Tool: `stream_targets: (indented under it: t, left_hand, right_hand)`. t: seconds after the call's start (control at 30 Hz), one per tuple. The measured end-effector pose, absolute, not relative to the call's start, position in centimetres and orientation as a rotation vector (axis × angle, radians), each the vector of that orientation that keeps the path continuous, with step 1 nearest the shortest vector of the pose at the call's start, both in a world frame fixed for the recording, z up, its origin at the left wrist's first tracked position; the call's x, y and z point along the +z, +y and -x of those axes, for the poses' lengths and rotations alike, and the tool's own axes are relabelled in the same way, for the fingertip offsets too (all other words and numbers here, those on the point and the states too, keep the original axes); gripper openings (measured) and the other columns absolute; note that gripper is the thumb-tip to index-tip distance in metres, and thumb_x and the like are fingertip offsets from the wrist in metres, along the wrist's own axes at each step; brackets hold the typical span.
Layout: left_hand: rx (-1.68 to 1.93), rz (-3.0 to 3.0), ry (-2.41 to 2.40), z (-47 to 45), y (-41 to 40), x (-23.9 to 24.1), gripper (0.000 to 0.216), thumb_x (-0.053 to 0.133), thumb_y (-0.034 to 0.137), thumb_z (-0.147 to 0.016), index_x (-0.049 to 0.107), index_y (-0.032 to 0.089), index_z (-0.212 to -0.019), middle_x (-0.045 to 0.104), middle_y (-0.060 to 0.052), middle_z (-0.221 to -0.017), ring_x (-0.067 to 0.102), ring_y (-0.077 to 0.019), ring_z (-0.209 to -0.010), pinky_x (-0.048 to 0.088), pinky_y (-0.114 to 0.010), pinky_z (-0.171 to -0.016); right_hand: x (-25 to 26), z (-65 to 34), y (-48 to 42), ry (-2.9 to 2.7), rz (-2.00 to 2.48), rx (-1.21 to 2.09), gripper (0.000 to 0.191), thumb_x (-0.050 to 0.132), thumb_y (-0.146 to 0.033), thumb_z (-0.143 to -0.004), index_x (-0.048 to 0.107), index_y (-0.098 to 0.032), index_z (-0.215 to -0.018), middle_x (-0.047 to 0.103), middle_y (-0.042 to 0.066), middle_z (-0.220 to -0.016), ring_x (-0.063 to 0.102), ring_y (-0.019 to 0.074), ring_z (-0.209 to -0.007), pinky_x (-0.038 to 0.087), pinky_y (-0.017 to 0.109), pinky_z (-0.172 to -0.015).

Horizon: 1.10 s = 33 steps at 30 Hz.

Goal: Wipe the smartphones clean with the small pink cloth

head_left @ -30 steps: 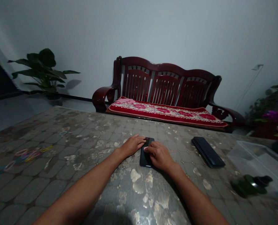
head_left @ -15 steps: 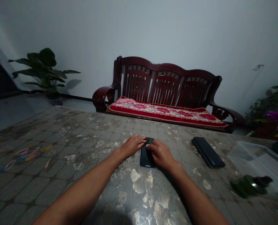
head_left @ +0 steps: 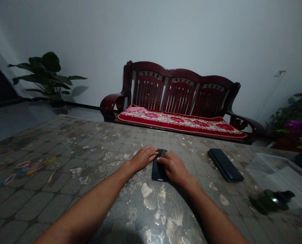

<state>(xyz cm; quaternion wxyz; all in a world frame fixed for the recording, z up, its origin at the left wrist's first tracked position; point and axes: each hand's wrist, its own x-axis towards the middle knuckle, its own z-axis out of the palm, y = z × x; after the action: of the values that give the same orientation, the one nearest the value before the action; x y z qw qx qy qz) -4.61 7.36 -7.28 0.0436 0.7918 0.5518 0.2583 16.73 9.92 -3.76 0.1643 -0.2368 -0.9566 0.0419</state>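
Note:
A dark smartphone [head_left: 159, 172] lies flat on the patterned tabletop in front of me. My left hand [head_left: 143, 158] rests at its upper left edge, fingers stretched out with the tips touching the phone. Over the phone's right side is my right hand [head_left: 175, 166], its fingers curled in. A small pale spot shows at its thumb and fingertips, against the phone's surface. Whether that is a nail or a small piece of something pinched there, I cannot tell. The hand covers part of the phone's right edge.
To the right lie a dark stack of phones or cases [head_left: 225, 165], a clear plastic box [head_left: 265, 166] and a green bottle [head_left: 270, 202] on its side. Colourful rubber bands [head_left: 31, 166] lie at left. A wooden bench [head_left: 177, 91] stands beyond the table [head_left: 89, 203].
My right thumb and fingertips have shifted slightly left across the phone. My left hand stays in place at the phone's edge.

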Motion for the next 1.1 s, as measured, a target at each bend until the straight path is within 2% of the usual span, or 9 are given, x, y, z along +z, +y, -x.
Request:
stream_targets:
  t: [0.17,0.37,0.57,0.93,1.1]
  left_hand:
    - [0.778,-2.455,1.648,4.5,7.2,-7.0,0.022,0.057,0.018,-0.097,0.075,0.024,-0.108,0.073,-0.004,-0.124,0.068,-0.021,-0.114,0.049,-0.037,-0.107]
    - [0.802,-2.423,1.716,4.7,7.6,-7.9,0.028,0.058,0.016,-0.095,0.074,0.025,-0.116,0.07,-0.004,-0.129,0.065,-0.0204,-0.121,0.043,-0.039,-0.114]
    - [0.746,-2.45,1.727,4.5,7.3,-7.4,0.024,0.058,0.019,-0.096,0.076,0.025,-0.11,0.072,-0.004,-0.126,0.067,-0.0226,-0.117,0.05,-0.036,-0.105]
    - [0.722,-2.383,1.841,4.1,6.9,-7.1,0.023,0.061,0.021,-0.094,0.077,0.025,-0.111,0.071,-0.003,-0.127,0.067,-0.0236,-0.116,0.052,-0.036,-0.103]
    - [0.682,-2.292,1.881,3.9,6.6,-6.9,0.026,0.06,0.025,-0.095,0.075,0.023,-0.116,0.068,-0.005,-0.132,0.064,-0.0254,-0.122,0.05,-0.038,-0.106]
  right_hand:
    - [-4.0,-16.9,10.4,-2.673,0.771,0.113,0.033,0.053,-0.006,-0.089,0.073,-0.022,-0.111,0.064,0.007,-0.096,0.055,0.0208,-0.09,0.04,0.029,-0.076]
    - [-3.7,-16.9,9.4,-2.77,0.557,0.182,0.032,0.056,-0.006,-0.084,0.074,-0.023,-0.103,0.063,0.005,-0.09,0.056,0.0197,-0.088,0.04,0.029,-0.076]
    - [-4.0,-17.0,9.9,-2.673,0.806,0.138,0.033,0.054,-0.008,-0.086,0.074,-0.022,-0.108,0.064,0.007,-0.095,0.057,0.0213,-0.09,0.041,0.03,-0.077]
    - [-3.2,-17.1,6.9,-2.797,0.491,0.209,0.029,0.053,-0.009,-0.082,0.075,-0.021,-0.098,0.06,0.005,-0.086,0.055,0.02,-0.085,0.039,0.029,-0.073]
    - [-2.8,-17.8,7.0,-2.837,0.538,0.294,0.032,0.054,-0.008,-0.077,0.076,-0.023,-0.096,0.063,0.003,-0.085,0.057,0.0192,-0.085,0.038,0.028,-0.072]
